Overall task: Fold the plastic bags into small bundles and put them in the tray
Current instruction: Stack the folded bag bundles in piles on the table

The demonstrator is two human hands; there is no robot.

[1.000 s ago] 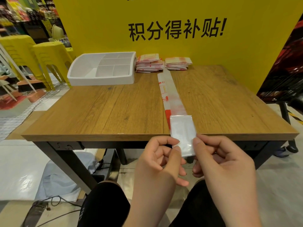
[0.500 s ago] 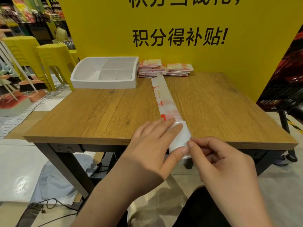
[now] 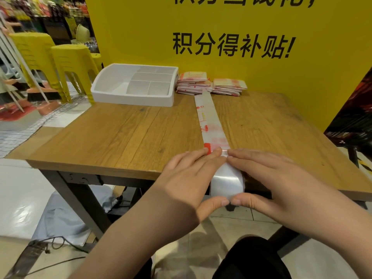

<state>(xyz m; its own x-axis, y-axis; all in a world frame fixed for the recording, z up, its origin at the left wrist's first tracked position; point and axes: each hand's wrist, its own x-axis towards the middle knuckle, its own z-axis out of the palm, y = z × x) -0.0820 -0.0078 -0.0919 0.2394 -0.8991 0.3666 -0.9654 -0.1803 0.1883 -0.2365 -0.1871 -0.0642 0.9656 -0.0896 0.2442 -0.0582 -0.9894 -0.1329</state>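
A long narrow strip of clear plastic bag [image 3: 212, 121] with red print lies on the wooden table [image 3: 120, 137], running from the back toward me. Its near end is folded over into a white flap [image 3: 226, 182] at the table's front edge. My left hand [image 3: 187, 178] lies flat with straight fingers pressing the fold from the left. From the right, my right hand [image 3: 269, 178] presses the same fold with straight fingers. Both thumbs meet under the flap's near edge. A white divided tray [image 3: 132, 97] stands at the back left.
Two stacks of folded red-and-white bags [image 3: 192, 83] [image 3: 229, 87] lie at the back against the yellow wall [image 3: 221, 27]. Yellow stools [image 3: 74, 65] and a broom stand to the left of the table. Cables lie on the floor below.
Both hands have gone from pinching the folded end off the table's edge to pressing it flat on the table. The fold has moved forward along the strip.
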